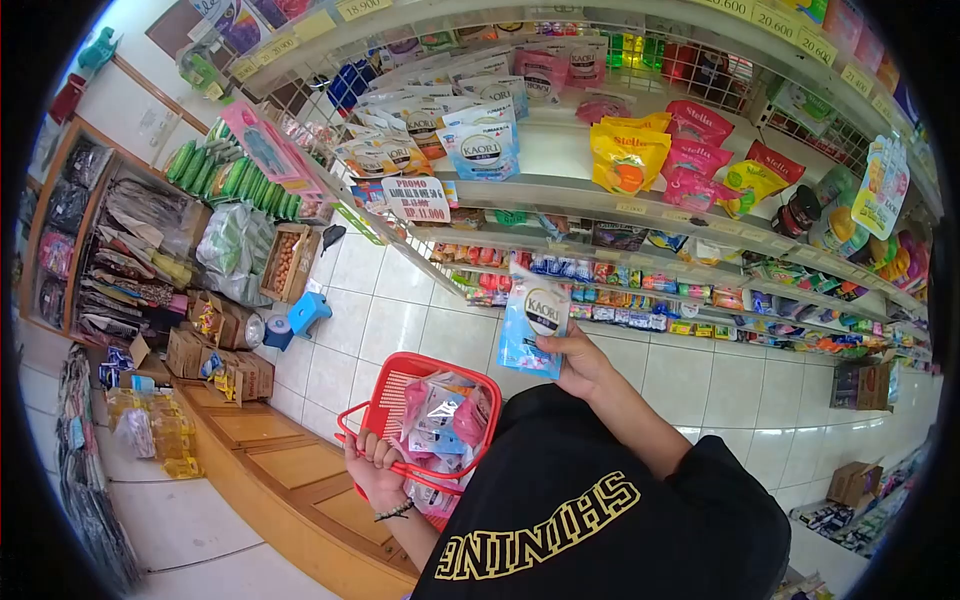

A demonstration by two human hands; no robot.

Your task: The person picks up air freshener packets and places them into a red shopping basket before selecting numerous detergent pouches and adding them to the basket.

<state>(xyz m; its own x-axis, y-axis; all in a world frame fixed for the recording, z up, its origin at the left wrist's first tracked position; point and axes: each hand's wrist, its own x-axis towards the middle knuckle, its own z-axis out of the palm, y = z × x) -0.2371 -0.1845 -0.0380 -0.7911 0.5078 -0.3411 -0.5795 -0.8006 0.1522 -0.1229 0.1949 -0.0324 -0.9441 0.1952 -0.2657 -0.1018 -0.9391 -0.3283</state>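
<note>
My right hand [582,362] grips a light blue Kaori pouch [535,325] by its lower right side, with the printed front facing me. The pouch is upright, in front of the shelves and apart from them. Fingers of my left hand [376,466] are wrapped round the handle of a red plastic shopping basket [385,385], held at my left side. Inside the basket lie several pink, white and blue pouches [440,425], partly overlapping. More blue Kaori pouches [482,150] stand on the upper shelf, beside orange-and-white ones [385,155].
A promo price sign [418,200] hangs at the shelf's left end. Yellow Stella packs [630,155] and pink Stella packs [695,160] stand farther right. On the tiled floor are a blue stool [309,314] and a crate of eggs [288,262]. A wooden counter [270,465] runs along the left.
</note>
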